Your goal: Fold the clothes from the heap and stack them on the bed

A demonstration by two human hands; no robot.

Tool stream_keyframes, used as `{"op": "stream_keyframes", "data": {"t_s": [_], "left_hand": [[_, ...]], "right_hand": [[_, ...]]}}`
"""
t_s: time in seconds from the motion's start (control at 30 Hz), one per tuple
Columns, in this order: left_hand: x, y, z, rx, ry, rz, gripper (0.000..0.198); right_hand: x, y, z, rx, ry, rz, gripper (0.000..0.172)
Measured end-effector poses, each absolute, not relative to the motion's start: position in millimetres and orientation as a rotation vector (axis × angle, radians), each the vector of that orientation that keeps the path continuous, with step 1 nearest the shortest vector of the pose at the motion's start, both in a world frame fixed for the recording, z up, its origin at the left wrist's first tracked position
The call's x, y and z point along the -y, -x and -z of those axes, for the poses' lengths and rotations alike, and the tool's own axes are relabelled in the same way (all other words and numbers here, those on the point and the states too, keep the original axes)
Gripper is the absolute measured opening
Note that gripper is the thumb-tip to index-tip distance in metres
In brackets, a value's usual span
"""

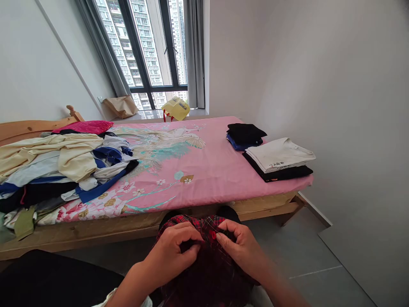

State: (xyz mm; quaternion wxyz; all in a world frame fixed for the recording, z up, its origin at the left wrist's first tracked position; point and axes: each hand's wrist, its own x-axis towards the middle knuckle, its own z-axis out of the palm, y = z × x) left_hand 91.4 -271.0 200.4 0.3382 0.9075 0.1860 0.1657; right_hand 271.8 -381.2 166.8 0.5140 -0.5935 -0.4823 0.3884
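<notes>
A dark red plaid garment (207, 273) lies over my lap, near the bed's front edge. My left hand (179, 247) pinches its cloth between thumb and fingers, left of a red button (214, 235). Just right of the button, my right hand (238, 245) has thumb and index finger closed on the garment's edge. Parts of the cloth between the hands are dark and hard to make out.
On the pink bedsheet (211, 170), a loose heap of clothes (73, 157) lies left. Right of it stand folded stacks, one topped with black (246, 133), one with white (281, 154). Behind are a yellow bag (176, 108) and a brown paper bag (121, 106).
</notes>
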Motion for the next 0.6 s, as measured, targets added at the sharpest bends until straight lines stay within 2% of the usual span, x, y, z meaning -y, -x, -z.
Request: {"op": "stream_keyframes", "data": {"t_s": [0.23,0.6], "left_hand": [[293,-103,-195,-0.266,-2.420,-0.595,0.029],[308,-107,-175,-0.626,-2.259,-0.750,0.016]], "right_hand": [[385,-258,-166,1.147,1.441,-0.899,0.014],[398,-250,-156,1.179,1.423,-0.799,0.023]]}}
